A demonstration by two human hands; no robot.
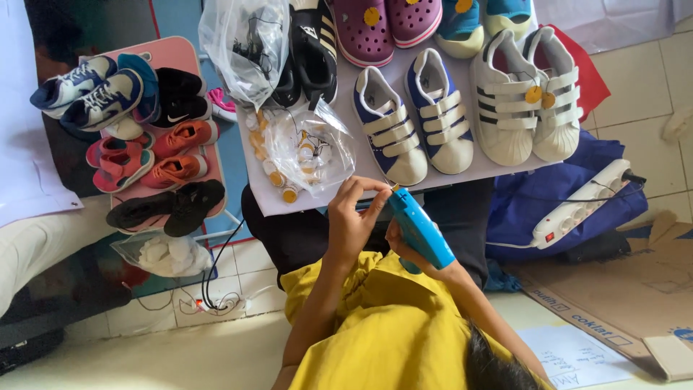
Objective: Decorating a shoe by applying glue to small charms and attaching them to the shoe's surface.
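Gripping a blue tool point(421, 230), right hand point(404, 249) mostly hidden, left hand point(354, 217) pinching its tip

Blue handheld tagging gun point(421, 230): tilted, nose up-left, held off front edge of white board point(346, 189), near navy-white shoes.

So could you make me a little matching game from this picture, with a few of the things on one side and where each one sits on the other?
Things:
1. blue tagging tool
2. white power strip
3. orange shoes
4. white strap shoes

Places:
A. on the pink table at the left
B. in the right hand, with the left hand at its tip
C. at the right end of the white table
D. on the blue bag to the right

Pairs: 1-B, 2-D, 3-A, 4-C
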